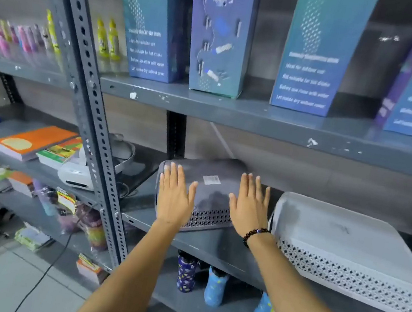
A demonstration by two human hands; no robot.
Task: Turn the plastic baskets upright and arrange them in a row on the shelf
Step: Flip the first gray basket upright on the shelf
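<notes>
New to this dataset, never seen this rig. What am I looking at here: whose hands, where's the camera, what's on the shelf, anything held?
There is no machine here. A person wears one camera on the head, looking forward and down, so you see both bare arms reaching out.

The left hand and right hand lie flat, fingers spread, on top of a dark grey basket that sits upside down on the middle shelf. Nothing is gripped; the palms only rest on it. The right wrist wears a bead bracelet.

Beside it, to the right, is a white basket, also upside down. Tall boxes stand on the shelf above.
</notes>
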